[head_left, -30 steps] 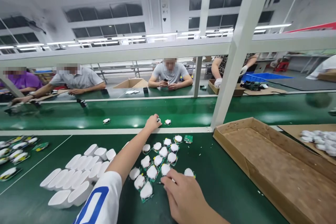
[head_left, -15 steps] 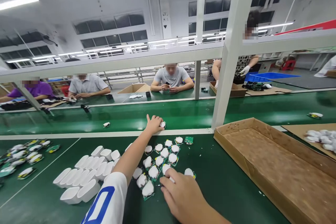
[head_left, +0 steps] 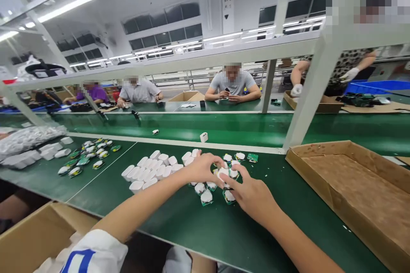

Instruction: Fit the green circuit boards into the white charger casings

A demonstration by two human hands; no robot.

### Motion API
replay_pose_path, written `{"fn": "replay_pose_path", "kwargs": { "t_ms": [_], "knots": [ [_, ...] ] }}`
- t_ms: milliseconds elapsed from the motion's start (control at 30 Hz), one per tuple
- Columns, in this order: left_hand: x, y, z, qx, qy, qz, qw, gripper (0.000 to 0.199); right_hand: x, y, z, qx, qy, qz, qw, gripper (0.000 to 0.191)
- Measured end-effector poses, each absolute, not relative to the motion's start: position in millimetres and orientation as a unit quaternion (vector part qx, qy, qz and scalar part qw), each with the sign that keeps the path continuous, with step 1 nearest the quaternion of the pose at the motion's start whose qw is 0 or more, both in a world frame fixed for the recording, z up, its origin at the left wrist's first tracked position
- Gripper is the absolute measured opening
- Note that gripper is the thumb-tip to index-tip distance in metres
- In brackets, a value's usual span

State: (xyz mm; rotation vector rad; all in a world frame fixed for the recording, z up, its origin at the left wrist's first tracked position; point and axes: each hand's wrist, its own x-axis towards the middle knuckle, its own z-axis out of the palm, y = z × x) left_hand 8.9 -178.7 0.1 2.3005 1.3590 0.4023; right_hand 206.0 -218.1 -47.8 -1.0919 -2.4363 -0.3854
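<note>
One white-topped circuit board: between left hand and right hand, neither clearly nearer; long axis unclear.
Fingers: both sets narrowly curled; grip unclear.

Glossy green tabletop, smooth white plastic housings, matt brown cardboard tray

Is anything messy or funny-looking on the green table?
Tiny white scraps lie loose on the green tabletop beside the brown cardboard tray, like dropped litter. One green circuit board shows no white top, unlike its neighbours.
</note>
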Motion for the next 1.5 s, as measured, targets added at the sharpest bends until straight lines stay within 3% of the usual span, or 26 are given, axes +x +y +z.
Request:
{"fn": "replay_pose_path", "kwargs": {
  "t_ms": [133,233,300,433,533,600,700,800,900,1000,1100,1200,1400,1500],
  "knots": [
    [15.2,-204.4,-14.2,0.841,0.415,0.122,0.325,0.037,199.6,-225.3,-57.0,-0.317,-0.923,-0.104,0.191,0.059],
    [2.3,-202.8,-17.5,0.827,0.409,0.160,0.351,0.057,198.7,-224.6,-61.1,-0.315,-0.930,-0.023,0.190,0.050],
    [-15.5,-192.8,-13.6,0.817,0.449,0.168,0.321,0.067,198.1,-222.8,-60.3,-0.336,-0.917,0.052,0.208,0.041],
    [-48.6,-161.1,-5.3,0.749,0.623,0.130,0.184,0.060,195.8,-219.1,-56.3,-0.398,-0.825,0.261,0.303,0.022],
    [-55.4,-139.5,-11.4,0.707,0.683,0.101,0.155,0.070,195.6,-216.2,-56.1,-0.439,-0.681,0.484,0.331,0.043],
    [-52.5,-129.2,-18.9,0.692,0.699,0.086,0.158,0.066,196.8,-214.1,-56.4,-0.453,-0.577,0.597,0.326,0.054],
    [-45.5,-120.1,-26.1,0.687,0.702,0.095,0.160,0.048,199.5,-210.2,-55.3,-0.440,-0.475,0.674,0.355,0.059],
    [-39.9,-119.0,-25.2,0.692,0.694,0.142,0.139,0.046,201.3,-206.8,-52.2,-0.411,-0.430,0.710,0.379,0.056],
    [-31.2,-127.4,-23.0,0.705,0.665,0.216,0.118,0.058,202.2,-206.4,-48.1,-0.385,-0.421,0.727,0.383,0.051],
    [-14.0,-146.5,-29.5,0.731,0.612,0.273,0.130,0.056,204.3,-209.2,-42.8,-0.383,-0.450,0.709,0.385,0.054],
    [6.9,-171.1,-44.0,0.739,0.532,0.361,0.204,0.045,208.6,-213.1,-37.0,-0.407,-0.514,0.632,0.412,0.059],
    [23.0,-190.9,-56.7,0.715,0.455,0.438,0.301,0.040,212.1,-218.9,-32.5,-0.423,-0.594,0.512,0.454,0.049],
    [36.7,-205.8,-64.2,0.725,0.389,0.417,0.387,0.036,207.8,-231.3,-34.8,-0.400,-0.701,0.343,0.481,0.038],
    [39.3,-209.1,-63.9,0.735,0.394,0.411,0.368,0.033,205.1,-232.7,-39.8,-0.365,-0.746,0.281,0.481,0.031]
  ]
}}
